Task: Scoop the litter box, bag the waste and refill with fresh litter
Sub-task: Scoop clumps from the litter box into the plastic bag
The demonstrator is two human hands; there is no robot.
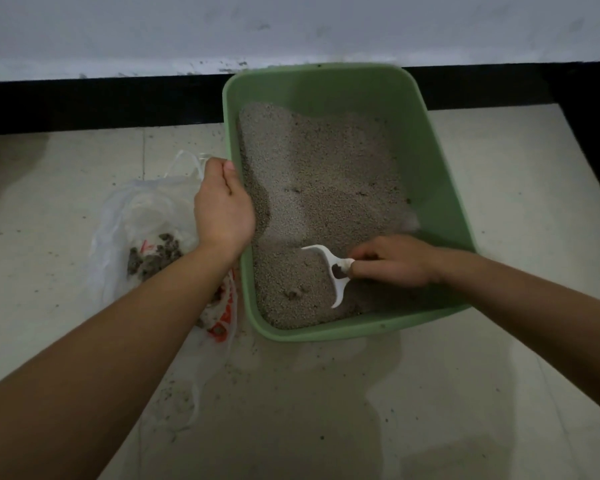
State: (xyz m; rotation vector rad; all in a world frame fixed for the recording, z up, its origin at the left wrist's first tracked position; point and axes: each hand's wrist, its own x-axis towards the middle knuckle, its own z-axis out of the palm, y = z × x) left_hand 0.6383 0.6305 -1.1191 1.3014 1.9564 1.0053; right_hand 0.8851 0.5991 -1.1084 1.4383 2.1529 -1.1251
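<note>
Green plastic litter box sits on the pale tiled floor, its far end against the black skirting at the floor's far edge. Your left hand curls over the box's left rim and grips it. Your right hand pinches the handle of the white scoop, whose blade is sunk in the grey litter near the box's near end. Just left of the box lies a clear plastic bag holding dark clumps.

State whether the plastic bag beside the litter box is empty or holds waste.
Holds waste: dark clumps lie inside the plastic bag.
</note>
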